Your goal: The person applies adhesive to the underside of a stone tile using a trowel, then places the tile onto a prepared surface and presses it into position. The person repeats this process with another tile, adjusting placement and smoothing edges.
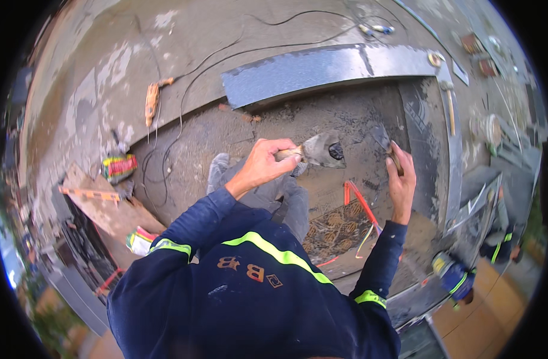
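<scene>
My left hand (268, 161) grips the light handle of a wide putty knife (318, 149), its blade bearing a dark lump of paste. To its right, my right hand (399, 182) is wrapped round the handle of a second metal scraper (381, 136), tilted up and left. Both tools are over a recessed, rough concrete floor (351, 107) smeared with dark material. Red and yellow tubing (357, 197) rises below my right hand, beside a patterned brownish patch (327, 230). My grey-trousered legs show beneath my left arm.
A stone slab (286, 78) edges the recess. An orange drill (152, 103) with cables lies upper left, near colourful bags (118, 169) and a wooden board (91, 194). Buckets (483, 128) stand at the right. Two co-workers in reflective clothing (453, 278) (501, 245) are at the lower right.
</scene>
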Action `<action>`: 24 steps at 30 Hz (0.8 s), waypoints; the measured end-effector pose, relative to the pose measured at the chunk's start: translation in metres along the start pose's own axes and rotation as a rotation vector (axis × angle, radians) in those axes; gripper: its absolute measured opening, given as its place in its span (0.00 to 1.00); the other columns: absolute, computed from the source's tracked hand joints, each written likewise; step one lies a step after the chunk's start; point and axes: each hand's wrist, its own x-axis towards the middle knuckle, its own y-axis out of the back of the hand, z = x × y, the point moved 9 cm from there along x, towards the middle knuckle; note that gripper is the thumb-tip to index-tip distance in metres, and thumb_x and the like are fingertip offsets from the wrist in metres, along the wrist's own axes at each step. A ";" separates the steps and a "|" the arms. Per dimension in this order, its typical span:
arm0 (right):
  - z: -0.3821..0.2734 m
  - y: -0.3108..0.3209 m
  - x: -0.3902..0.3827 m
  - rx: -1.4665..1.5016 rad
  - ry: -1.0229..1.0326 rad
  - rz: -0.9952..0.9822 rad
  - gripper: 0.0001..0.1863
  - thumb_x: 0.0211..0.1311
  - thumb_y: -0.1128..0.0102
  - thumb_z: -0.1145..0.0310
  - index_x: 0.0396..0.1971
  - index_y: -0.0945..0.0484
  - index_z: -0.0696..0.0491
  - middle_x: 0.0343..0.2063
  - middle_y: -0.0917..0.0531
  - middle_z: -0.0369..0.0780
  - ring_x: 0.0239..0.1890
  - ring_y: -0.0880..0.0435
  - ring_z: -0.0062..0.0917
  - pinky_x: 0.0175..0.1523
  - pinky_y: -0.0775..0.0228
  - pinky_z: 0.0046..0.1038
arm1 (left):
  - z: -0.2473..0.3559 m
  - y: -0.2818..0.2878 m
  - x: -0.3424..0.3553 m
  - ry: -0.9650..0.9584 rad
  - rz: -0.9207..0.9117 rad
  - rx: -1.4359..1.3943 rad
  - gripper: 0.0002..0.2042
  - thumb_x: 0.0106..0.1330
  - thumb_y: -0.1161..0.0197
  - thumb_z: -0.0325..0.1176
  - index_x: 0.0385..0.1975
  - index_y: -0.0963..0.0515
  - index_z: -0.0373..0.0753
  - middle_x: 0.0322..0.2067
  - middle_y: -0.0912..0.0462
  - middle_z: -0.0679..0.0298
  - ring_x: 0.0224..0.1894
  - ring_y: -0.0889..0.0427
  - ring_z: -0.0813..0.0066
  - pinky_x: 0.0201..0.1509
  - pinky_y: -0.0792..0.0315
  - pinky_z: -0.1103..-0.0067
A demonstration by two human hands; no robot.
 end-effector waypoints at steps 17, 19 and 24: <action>-0.008 -0.298 0.027 -0.354 0.271 -0.571 0.19 0.76 0.34 0.62 0.62 0.17 0.48 0.49 0.13 0.39 0.46 0.13 0.34 0.52 0.21 0.37 | -0.182 0.120 -0.203 0.575 0.783 -0.066 0.18 0.67 0.25 0.42 0.49 0.12 0.34 0.35 0.07 0.55 0.35 0.11 0.74 0.41 0.21 0.75; -0.026 -0.328 0.038 -0.565 0.349 -0.606 0.19 0.72 0.31 0.64 0.60 0.15 0.46 0.51 0.13 0.40 0.52 0.15 0.38 0.56 0.23 0.37 | -0.202 0.143 -0.222 0.552 0.875 -0.056 0.18 0.67 0.25 0.42 0.47 0.11 0.34 0.32 0.08 0.55 0.31 0.14 0.76 0.37 0.24 0.75; -0.056 -0.400 0.057 -0.599 0.471 -0.641 0.19 0.70 0.29 0.63 0.60 0.13 0.45 0.49 0.12 0.39 0.54 0.16 0.38 0.59 0.24 0.35 | -0.268 0.169 -0.236 0.608 0.933 0.008 0.16 0.67 0.25 0.42 0.45 0.11 0.35 0.27 0.11 0.60 0.26 0.19 0.79 0.33 0.26 0.75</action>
